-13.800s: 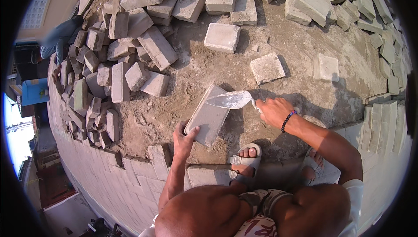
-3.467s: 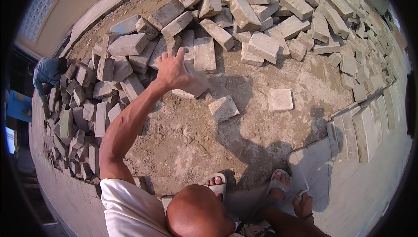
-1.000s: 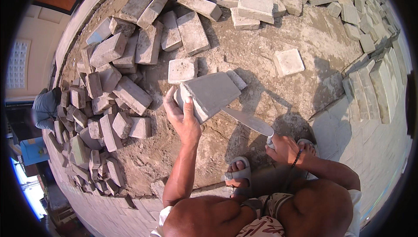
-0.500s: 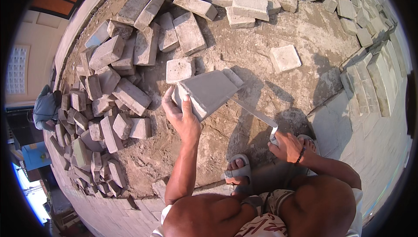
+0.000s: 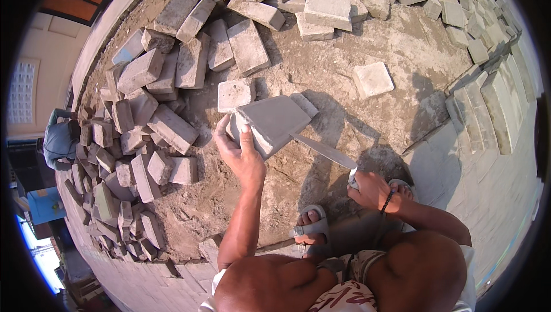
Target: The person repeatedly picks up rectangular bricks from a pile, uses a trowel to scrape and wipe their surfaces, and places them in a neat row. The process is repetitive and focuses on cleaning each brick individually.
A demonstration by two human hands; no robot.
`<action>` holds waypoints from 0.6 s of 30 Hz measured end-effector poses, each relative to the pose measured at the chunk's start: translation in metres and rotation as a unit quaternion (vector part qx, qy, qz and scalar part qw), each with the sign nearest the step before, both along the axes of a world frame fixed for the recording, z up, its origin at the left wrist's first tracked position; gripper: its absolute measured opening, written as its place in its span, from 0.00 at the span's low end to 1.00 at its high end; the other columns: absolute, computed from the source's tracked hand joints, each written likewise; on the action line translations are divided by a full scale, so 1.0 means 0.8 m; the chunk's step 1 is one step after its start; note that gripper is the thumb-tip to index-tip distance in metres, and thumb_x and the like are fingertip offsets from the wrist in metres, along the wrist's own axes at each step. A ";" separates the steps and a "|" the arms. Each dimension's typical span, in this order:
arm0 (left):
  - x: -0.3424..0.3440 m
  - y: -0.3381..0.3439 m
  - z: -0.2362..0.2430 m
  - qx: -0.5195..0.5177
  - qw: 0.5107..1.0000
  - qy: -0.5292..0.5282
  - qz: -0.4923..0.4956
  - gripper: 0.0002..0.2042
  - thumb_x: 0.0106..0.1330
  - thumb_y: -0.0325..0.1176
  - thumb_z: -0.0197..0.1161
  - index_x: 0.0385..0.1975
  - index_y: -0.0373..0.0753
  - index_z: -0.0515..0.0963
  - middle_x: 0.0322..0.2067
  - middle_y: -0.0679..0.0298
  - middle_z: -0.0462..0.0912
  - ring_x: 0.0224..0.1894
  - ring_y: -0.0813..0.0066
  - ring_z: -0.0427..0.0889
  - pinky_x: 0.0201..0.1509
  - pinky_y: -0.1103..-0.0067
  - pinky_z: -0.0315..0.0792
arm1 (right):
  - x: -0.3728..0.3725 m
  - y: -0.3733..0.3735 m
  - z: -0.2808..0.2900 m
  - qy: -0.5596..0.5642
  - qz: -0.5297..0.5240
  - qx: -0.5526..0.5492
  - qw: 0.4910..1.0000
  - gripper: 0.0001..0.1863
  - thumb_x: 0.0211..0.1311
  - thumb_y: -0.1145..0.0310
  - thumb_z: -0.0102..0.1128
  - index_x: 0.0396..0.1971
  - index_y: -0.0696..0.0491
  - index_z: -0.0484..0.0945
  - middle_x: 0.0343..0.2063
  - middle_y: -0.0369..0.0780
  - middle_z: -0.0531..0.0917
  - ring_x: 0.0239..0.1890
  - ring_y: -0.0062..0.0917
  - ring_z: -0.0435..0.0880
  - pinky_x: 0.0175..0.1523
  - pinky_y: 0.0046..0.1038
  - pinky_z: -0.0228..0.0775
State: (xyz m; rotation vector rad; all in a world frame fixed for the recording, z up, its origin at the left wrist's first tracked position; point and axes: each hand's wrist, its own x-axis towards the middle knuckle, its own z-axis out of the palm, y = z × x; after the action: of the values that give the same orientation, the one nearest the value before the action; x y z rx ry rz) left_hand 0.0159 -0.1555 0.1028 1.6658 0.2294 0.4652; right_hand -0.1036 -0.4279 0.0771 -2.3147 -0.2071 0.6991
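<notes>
My left hand grips a grey concrete paving block by its near left end, thumb on the edge, holding it tilted above the dirt. In my right hand is a long-bladed knife, held by its pale handle. Its blade points up and left, and the tip lies at the block's lower right edge; whether it touches, I cannot tell. Just beyond the held block is a small square block. A narrow grey piece shows behind the block's far end, partly hidden.
A heap of loose paving blocks spreads left, and more lie across the top. One square block sits alone on the sandy ground. Blocks stand in a row at right beside laid paving. A person bends at far left.
My right hand has moved slightly left, and the knife's tip has shifted left and down along the block's edge. The left hand and block stay almost still.
</notes>
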 end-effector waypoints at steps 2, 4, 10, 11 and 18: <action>0.002 0.000 0.005 0.008 1.000 0.008 0.002 0.19 0.70 0.28 0.57 0.58 0.29 0.65 0.52 0.55 0.69 0.56 0.69 0.70 0.63 0.73 0.63 | 0.002 -0.002 -0.004 -0.016 0.004 -0.001 1.000 0.17 0.56 0.62 0.58 0.32 0.63 0.74 0.24 0.56 0.81 0.30 0.54 0.81 0.38 0.47 0.74; 0.000 -0.001 0.000 0.016 1.000 -0.003 0.012 0.19 0.70 0.28 0.57 0.58 0.29 0.65 0.52 0.55 0.70 0.55 0.68 0.70 0.62 0.73 0.63 | 0.003 -0.004 -0.010 -0.019 0.011 0.010 1.000 0.16 0.55 0.62 0.58 0.32 0.63 0.74 0.23 0.56 0.81 0.29 0.54 0.81 0.38 0.48 0.74; 0.000 0.005 -0.006 0.014 1.000 -0.011 0.013 0.18 0.69 0.27 0.56 0.57 0.30 0.66 0.51 0.55 0.70 0.55 0.69 0.70 0.62 0.73 0.63 | 0.010 -0.009 -0.034 -0.047 0.020 0.010 0.999 0.17 0.56 0.60 0.57 0.32 0.61 0.75 0.21 0.55 0.80 0.29 0.53 0.81 0.37 0.47 0.74; 0.001 0.005 -0.007 0.014 1.000 -0.016 0.013 0.18 0.69 0.26 0.56 0.57 0.30 0.66 0.51 0.55 0.70 0.54 0.69 0.70 0.62 0.73 0.63 | 0.010 -0.010 -0.037 -0.045 0.022 0.001 0.999 0.17 0.56 0.60 0.57 0.32 0.61 0.75 0.22 0.55 0.80 0.30 0.53 0.81 0.38 0.47 0.74; 0.003 0.006 -0.005 0.014 1.000 -0.012 0.012 0.17 0.70 0.25 0.55 0.56 0.31 0.65 0.50 0.57 0.72 0.52 0.73 0.73 0.59 0.77 0.67 | -0.001 -0.023 -0.069 0.027 -0.043 -0.045 0.998 0.16 0.56 0.61 0.56 0.36 0.61 0.72 0.28 0.57 0.81 0.34 0.54 0.80 0.43 0.50 0.71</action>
State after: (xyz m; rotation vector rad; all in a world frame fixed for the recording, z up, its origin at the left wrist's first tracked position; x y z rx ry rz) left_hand 0.0185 -0.1504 0.0987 1.6850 0.2260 0.5081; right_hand -0.1048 -0.4466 0.0222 -2.3715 -0.0536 0.7394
